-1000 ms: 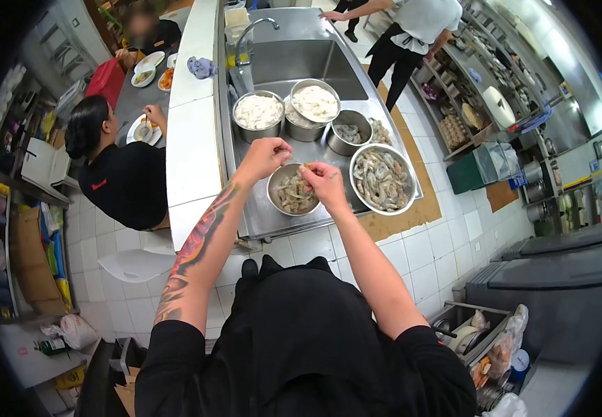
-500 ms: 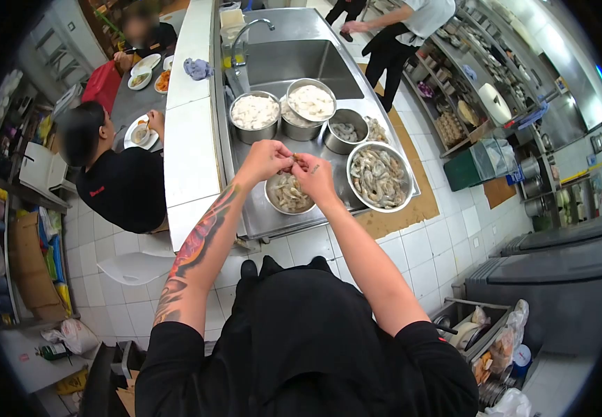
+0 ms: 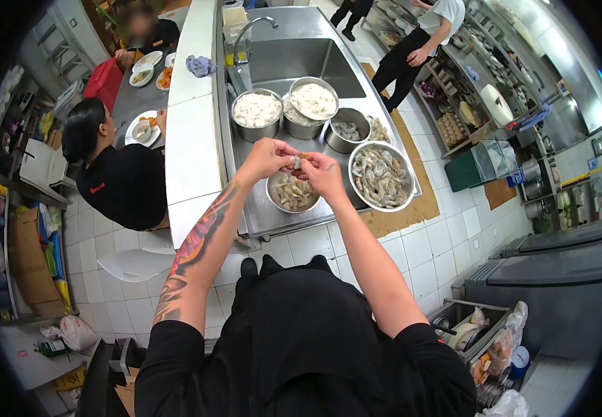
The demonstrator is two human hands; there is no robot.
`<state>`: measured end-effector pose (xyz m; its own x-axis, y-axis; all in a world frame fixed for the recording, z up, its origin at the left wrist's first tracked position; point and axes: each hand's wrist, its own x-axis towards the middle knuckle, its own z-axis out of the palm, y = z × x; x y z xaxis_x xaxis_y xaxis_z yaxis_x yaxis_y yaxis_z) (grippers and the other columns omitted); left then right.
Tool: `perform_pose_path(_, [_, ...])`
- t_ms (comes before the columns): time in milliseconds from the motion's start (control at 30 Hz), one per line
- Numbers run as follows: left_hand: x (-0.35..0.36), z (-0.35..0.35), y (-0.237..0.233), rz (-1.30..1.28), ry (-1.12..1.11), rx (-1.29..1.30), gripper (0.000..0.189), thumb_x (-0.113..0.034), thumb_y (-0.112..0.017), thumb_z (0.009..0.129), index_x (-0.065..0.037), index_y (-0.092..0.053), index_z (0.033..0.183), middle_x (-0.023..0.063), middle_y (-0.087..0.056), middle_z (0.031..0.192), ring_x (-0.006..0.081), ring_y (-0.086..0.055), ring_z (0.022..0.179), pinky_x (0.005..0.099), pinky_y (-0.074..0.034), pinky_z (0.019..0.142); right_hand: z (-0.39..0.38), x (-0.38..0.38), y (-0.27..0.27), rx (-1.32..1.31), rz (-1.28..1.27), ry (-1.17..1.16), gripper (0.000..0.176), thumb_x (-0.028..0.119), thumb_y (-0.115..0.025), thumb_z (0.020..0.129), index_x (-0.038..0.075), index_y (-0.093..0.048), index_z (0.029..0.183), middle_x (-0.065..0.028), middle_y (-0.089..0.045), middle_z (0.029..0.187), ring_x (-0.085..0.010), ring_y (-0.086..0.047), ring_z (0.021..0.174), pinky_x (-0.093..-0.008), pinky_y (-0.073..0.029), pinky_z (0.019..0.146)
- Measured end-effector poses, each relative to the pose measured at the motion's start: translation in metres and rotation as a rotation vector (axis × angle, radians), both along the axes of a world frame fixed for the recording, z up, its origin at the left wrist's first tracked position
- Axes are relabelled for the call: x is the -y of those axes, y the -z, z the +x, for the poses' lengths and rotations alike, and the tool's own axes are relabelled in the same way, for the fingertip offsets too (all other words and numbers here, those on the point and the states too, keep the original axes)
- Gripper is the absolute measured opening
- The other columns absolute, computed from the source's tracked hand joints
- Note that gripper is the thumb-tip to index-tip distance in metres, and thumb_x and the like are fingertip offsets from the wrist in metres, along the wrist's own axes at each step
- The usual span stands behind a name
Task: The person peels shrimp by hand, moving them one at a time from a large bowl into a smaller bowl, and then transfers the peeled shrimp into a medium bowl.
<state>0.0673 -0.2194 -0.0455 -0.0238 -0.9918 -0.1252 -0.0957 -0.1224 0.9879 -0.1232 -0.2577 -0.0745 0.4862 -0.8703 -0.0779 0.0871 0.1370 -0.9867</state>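
Note:
A small greyish shrimp is pinched between the fingertips of my left hand and my right hand. Both hands are closed and meet over a metal bowl of shrimp or shells, whose exact contents I cannot make out. To the right of my right hand, a wide bowl is filled with unpeeled shrimp. Behind it stands a steel pot with grey shrimp inside. Further left are steel containers heaped with whitish pieces.
Behind the containers lies a sink with a curved faucet. A tiled ledge holding a crumpled cloth borders the left side. Two people sit eating beyond it. Another person stands right of the counter.
My fingers have shifted slightly, and the shrimp between them shows more clearly. The standing person has lowered an arm and moved right. The nearer seated person's hand has moved.

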Motion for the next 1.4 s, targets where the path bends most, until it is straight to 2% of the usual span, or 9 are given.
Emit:
perform_pose_path(267, [-0.002, -0.002, -0.001, -0.076, -0.029, 0.101, 0.014, -0.002, -0.074, 0.088, 0.007, -0.074, 0.098, 0.0115, -0.076, 0.085, 0.0129, -0.071, 0.074, 0.0268, -0.058, 0.066, 0.004, -0.002, -0.020, -0.462, -0.547, 0.005, 0.026, 0.007, -0.065, 0.093, -0.009, -0.069, 0.112, -0.0122, -0.077, 0.086, -0.0140, -0.075, 0.075, -0.0270, -0.059, 0.066])
perform_pose_path(467, [-0.002, -0.005, 0.000, -0.209, -0.034, 0.217, 0.012, -0.001, -0.072, 0.090, 0.007, -0.072, 0.099, 0.0095, -0.075, 0.084, 0.0109, -0.069, 0.073, 0.0255, -0.058, 0.067, 0.002, -0.001, -0.015, -0.141, -0.126, 0.051, 0.022, 0.006, -0.061, 0.093, -0.008, -0.071, 0.107, -0.0132, -0.076, 0.083, -0.0161, -0.075, 0.076, -0.0289, -0.060, 0.065])
perform_pose_path(700, [-0.003, -0.007, -0.007, -0.126, -0.067, 0.200, 0.012, -0.002, -0.073, 0.090, 0.005, -0.073, 0.100, 0.0086, -0.075, 0.085, 0.0106, -0.069, 0.074, 0.0258, -0.058, 0.069, 0.006, -0.004, -0.011, -0.271, -0.440, 0.085, 0.021, 0.007, -0.060, 0.098, -0.009, -0.070, 0.108, -0.0134, -0.075, 0.088, -0.0177, -0.075, 0.076, -0.0284, -0.062, 0.067])
perform_pose_path(767, [-0.003, -0.007, -0.008, -0.166, -0.068, 0.128, 0.012, -0.003, -0.073, 0.091, 0.004, -0.073, 0.100, 0.0079, -0.075, 0.086, 0.0102, -0.069, 0.076, 0.0256, -0.057, 0.070, 0.005, -0.002, -0.012, 0.012, -0.087, 0.073, 0.021, 0.007, -0.060, 0.099, -0.008, -0.069, 0.110, -0.0134, -0.074, 0.089, -0.0171, -0.074, 0.074, -0.0283, -0.062, 0.065])
perform_pose_path(900, [0.000, -0.007, -0.007, -0.208, -0.075, 0.143, 0.015, -0.007, -0.075, 0.090, 0.003, -0.074, 0.101, 0.0069, -0.075, 0.089, 0.0093, -0.068, 0.078, 0.0254, -0.056, 0.072, 0.009, -0.005, -0.007, 0.156, -0.024, 0.112, 0.018, 0.006, -0.058, 0.099, -0.006, -0.066, 0.110, -0.0114, -0.072, 0.088, -0.0152, -0.071, 0.073, -0.0277, -0.061, 0.063])
perform_pose_path(967, [0.000, -0.006, -0.005, -0.383, -0.112, 0.386, 0.019, -0.012, -0.076, 0.090, 0.002, -0.074, 0.103, 0.0054, -0.074, 0.092, 0.0091, -0.068, 0.080, 0.0253, -0.055, 0.074, 0.014, -0.007, -0.005, 0.182, -0.069, 0.201, 0.014, 0.004, -0.055, 0.100, -0.004, -0.062, 0.109, -0.0091, -0.070, 0.086, -0.0129, -0.069, 0.071, -0.0267, -0.059, 0.061])
perform_pose_path(1167, [0.002, -0.009, 0.003, -0.149, -0.009, 0.092, 0.022, -0.015, -0.072, 0.093, 0.001, -0.074, 0.108, 0.0057, -0.075, 0.094, 0.0099, -0.069, 0.080, 0.0282, -0.056, 0.074, 0.020, -0.016, -0.017, -0.128, -0.575, 0.293, 0.011, 0.003, -0.057, 0.098, -0.002, -0.060, 0.108, -0.0079, -0.068, 0.082, -0.0113, -0.065, 0.068, -0.0287, -0.055, 0.057])
perform_pose_path(1300, [0.004, -0.005, 0.016, -0.121, -0.053, 0.030, 0.023, -0.014, -0.074, 0.088, 0.000, -0.074, 0.107, 0.0096, -0.076, 0.089, 0.0142, -0.071, 0.077, 0.0307, -0.056, 0.073, 0.020, -0.013, -0.005, -0.103, -0.468, 0.274, 0.010, 0.002, -0.057, 0.096, -0.001, -0.061, 0.104, -0.0073, -0.066, 0.079, -0.0107, -0.063, 0.066, -0.0302, -0.054, 0.058])
perform_pose_path(1400, [0.000, -0.005, 0.013, -0.221, -0.126, 0.395, 0.024, -0.011, -0.072, 0.085, 0.001, -0.074, 0.105, 0.0118, -0.076, 0.087, 0.0167, -0.071, 0.076, 0.0309, -0.056, 0.072, 0.013, -0.007, 0.015, -0.199, -0.405, 0.326, 0.008, 0.001, -0.058, 0.094, -0.001, -0.063, 0.100, -0.0105, -0.067, 0.080, -0.0193, -0.066, 0.068, -0.0345, -0.055, 0.064])
